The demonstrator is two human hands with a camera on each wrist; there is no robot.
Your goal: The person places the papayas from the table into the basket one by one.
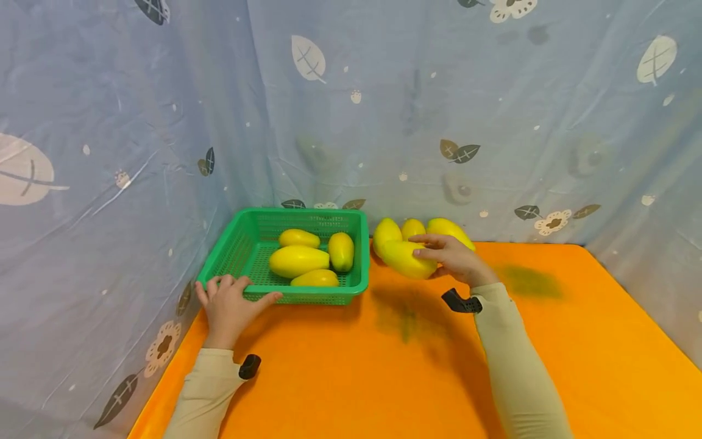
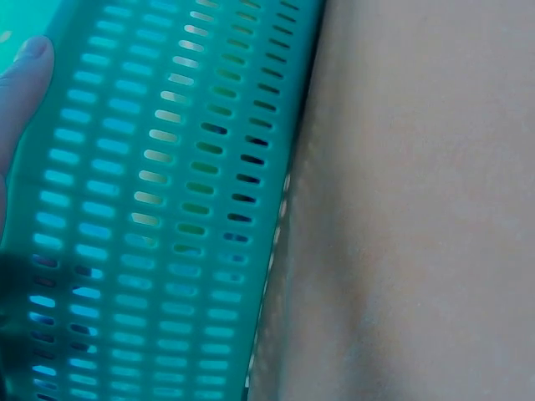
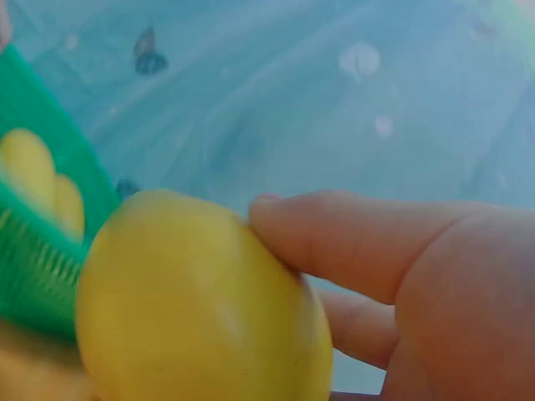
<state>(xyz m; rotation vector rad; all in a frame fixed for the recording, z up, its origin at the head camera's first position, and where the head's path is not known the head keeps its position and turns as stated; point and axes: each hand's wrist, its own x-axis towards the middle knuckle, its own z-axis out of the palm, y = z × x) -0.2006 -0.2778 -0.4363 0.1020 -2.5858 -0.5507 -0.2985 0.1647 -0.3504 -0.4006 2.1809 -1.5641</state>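
My right hand (image 1: 452, 259) grips a yellow mango (image 1: 407, 259) from its right side, holding it above the orange table. In the right wrist view the thumb and fingers press against the rounded side of this mango (image 3: 201, 301). My left hand (image 1: 227, 308) holds the front left rim of a green plastic basket (image 1: 307, 292), with fingers bent over the edge and the thumb along the front. Several yellow fruits (image 1: 298, 262) lie inside the basket. The left wrist view shows the slotted basket wall (image 2: 167, 200) and the thumb (image 2: 25, 88); the other fingers are out of sight there.
Behind the held mango, more yellow mangoes (image 1: 450, 230) lie against the back curtain, partly covered by the hand. The patterned curtain (image 1: 384, 122) closes off the back and both sides of the orange table (image 1: 340, 372). The basket stands at the back left.
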